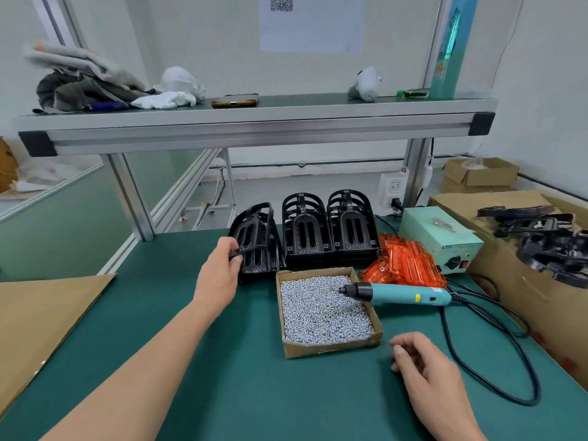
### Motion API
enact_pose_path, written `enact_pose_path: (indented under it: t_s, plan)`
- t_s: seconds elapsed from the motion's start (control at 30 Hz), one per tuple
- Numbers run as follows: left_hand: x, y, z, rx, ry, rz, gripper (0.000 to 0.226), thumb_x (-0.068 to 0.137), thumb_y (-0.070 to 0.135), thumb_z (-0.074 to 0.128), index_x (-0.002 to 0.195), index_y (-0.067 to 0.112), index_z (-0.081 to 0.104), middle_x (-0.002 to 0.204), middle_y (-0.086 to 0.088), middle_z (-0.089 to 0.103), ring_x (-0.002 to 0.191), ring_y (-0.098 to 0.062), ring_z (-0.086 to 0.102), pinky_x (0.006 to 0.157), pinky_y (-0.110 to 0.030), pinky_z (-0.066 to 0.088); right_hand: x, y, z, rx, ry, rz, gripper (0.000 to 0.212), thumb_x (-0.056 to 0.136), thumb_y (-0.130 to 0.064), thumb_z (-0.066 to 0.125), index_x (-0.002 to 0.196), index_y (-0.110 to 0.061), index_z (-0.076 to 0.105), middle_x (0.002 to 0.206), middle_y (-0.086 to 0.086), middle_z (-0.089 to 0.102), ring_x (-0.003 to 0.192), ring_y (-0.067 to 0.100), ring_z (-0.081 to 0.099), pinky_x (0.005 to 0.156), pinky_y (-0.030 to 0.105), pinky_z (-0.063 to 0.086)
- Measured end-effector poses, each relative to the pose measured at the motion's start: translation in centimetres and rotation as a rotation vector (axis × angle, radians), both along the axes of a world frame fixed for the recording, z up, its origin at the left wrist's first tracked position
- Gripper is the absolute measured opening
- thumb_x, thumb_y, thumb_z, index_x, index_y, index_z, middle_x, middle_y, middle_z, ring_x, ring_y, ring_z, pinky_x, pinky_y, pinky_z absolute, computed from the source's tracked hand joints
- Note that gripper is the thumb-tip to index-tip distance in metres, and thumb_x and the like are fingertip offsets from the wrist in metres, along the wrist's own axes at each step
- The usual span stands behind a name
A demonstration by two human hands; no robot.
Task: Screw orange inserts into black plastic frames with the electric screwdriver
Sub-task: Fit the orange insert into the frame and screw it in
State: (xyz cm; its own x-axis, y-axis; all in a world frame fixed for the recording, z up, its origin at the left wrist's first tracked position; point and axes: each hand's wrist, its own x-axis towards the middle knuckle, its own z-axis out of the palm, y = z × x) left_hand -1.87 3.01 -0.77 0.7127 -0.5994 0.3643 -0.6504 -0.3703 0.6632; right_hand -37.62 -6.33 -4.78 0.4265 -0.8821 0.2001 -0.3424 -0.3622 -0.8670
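Right hand [423, 367] lay nearest, on the green mat [222, 393] at the near right, its fingers loosely curled and holding nothing. Left hand [219, 275] reached farther in, thumb and fingers pinching the near edge of a black plastic frame [254, 230], which stood tilted on top of the leftmost stack. The step in hand looked to be fetching a frame, with no insert yet fitted. The next move would likely call for bringing that frame down onto open mat, then taking an insert with the free hand, then a screw and the driver.

Between the hands sat a shallow cardboard tray [331, 350] with a ragged rim, heaped with small bright steel screws [321, 310]. The electric screwdriver [404, 294], a teal plastic barrel with a black nose, lay untouched across the tray's far right corner, its bit over the screws. Its black cable [448, 338] looped over the mat to the right.

Just beyond it the orange inserts [404, 262] lay in a loose heap, translucent, glossy and flat. Left of them two more frame stacks [327, 237] stood side by side: arched, ribbed, slotted mouldings with a finely dotted face. A pale green metal power unit [439, 240] stood at the far right. Beside it a brown carton [509, 275] held more black mouldings.
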Motion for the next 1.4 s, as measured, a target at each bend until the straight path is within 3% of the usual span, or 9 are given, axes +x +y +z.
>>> enact_pose_path:
  t_s: [0.17, 0.33, 0.4, 0.5, 0.67, 0.8, 0.9, 1.17, 1.4]
  plan:
    - [-1.3, 1.4, 1.8, -0.214, 0.088, 0.153, 0.007, 0.105, 0.028, 0.035, 0.112, 0.028, 0.035, 0.090, 0.002, 0.059, 0.076, -0.025, 0.055, 0.069, -0.037, 0.039, 0.2, -2.9, 1.8, -0.133, -0.070, -0.140, 0.022, 0.093, -0.008, 0.064, 0.087, -0.029, 0.066, 0.076, -0.011, 0.068, 0.073, 0.009, 0.062, 0.066, 0.016, 0.044]
    - [-2.8, 5.1, 2.6, -0.534, 0.239, 0.247, 0.006, 0.106, 0.028, 0.036, 0.111, 0.032, 0.037, 0.103, -0.006, 0.067, 0.088, -0.021, 0.072, 0.078, -0.039, 0.055, 2.1, -9.8, 4.7, -0.279, 0.148, -0.213, 0.004, 0.095, -0.016, 0.063, 0.098, -0.018, 0.064, 0.094, 0.002, 0.066, 0.086, 0.022, 0.059, 0.079, 0.036, 0.044]
    - [-3.6, 6.7, 2.5, -0.656, 0.368, 0.198, 0.009, 0.106, 0.024, 0.037, 0.115, 0.026, 0.039, 0.108, -0.015, 0.067, 0.094, -0.030, 0.072, 0.087, -0.047, 0.058, 3.1, -12.1, 5.3, -0.275, 0.283, -0.238, 0.017, 0.095, -0.025, 0.062, 0.107, -0.013, 0.064, 0.103, 0.007, 0.064, 0.094, 0.029, 0.059, 0.085, 0.042, 0.048]
    - [-5.5, 8.7, 2.1, -0.783, 0.517, 0.151, 0.009, 0.106, 0.015, 0.039, 0.109, 0.021, 0.045, 0.106, -0.022, 0.069, 0.087, -0.030, 0.075, 0.073, -0.032, 0.061, 4.2, -13.7, 5.5, -0.228, 0.412, -0.242, 0.033, 0.094, -0.037, 0.063, 0.114, -0.011, 0.062, 0.111, 0.010, 0.064, 0.100, 0.032, 0.060, 0.083, 0.043, 0.049]
    - [-8.2, 11.1, 0.3, -0.781, 0.679, 0.208, 0.008, 0.106, 0.014, 0.042, 0.104, 0.014, 0.049, 0.105, -0.021, 0.068, 0.090, -0.030, 0.074, 0.067, -0.032, 0.062, 5.2, -14.3, 5.3, -0.216, 0.588, -0.235, 0.037, 0.091, -0.052, 0.065, 0.093, -0.016, 0.057, 0.101, 0.006, 0.058, 0.089, 0.028, 0.058, 0.074, 0.040, 0.050]
    - [-11.0, 12.3, -1.5, -0.711, 0.786, 0.249, 0.013, 0.105, 0.007, 0.041, 0.097, 0.005, 0.051, 0.080, -0.012, 0.074, 0.071, -0.025, 0.075, 0.052, -0.031, 0.059, 5.4, -14.8, 5.5, -0.203, 0.682, -0.228, 0.035, 0.089, -0.051, 0.066, 0.096, -0.018, 0.059, 0.105, 0.006, 0.057, 0.096, 0.029, 0.059, 0.078, 0.040, 0.052]
    - [-13.9, 12.6, -2.8, -0.621, 0.838, 0.211, 0.012, 0.104, 0.004, 0.041, 0.098, -0.001, 0.050, 0.075, -0.011, 0.074, 0.065, -0.025, 0.074, 0.047, -0.032, 0.058, 5.3, -15.0, 5.9, -0.173, 0.706, -0.222, 0.029, 0.089, -0.043, 0.067, 0.097, -0.015, 0.062, 0.099, 0.009, 0.064, 0.089, 0.031, 0.060, 0.071, 0.037, 0.050]
    - [-18.2, 13.3, -4.3, -0.495, 0.813, 0.151, 0.016, 0.104, 0.006, 0.042, 0.095, 0.007, 0.055, 0.079, -0.014, 0.075, 0.070, -0.032, 0.074, 0.049, -0.034, 0.058, 4.0, -14.5, 5.5, -0.197, 0.540, -0.288, 0.012, 0.092, -0.028, 0.067, 0.089, -0.019, 0.059, 0.107, 0.020, 0.069, 0.104, 0.040, 0.061, 0.083, 0.042, 0.047]
    - [-18.8, 13.9, -4.0, -0.422, 0.796, 0.089, 0.019, 0.103, 0.008, 0.041, 0.097, 0.010, 0.059, 0.081, -0.012, 0.075, 0.069, -0.031, 0.073, 0.048, -0.031, 0.056, 3.7, -13.2, 5.2, -0.286, 0.344, -0.315, 0.014, 0.094, -0.025, 0.065, 0.089, -0.013, 0.060, 0.098, 0.019, 0.069, 0.091, 0.038, 0.059, 0.083, 0.043, 0.045]
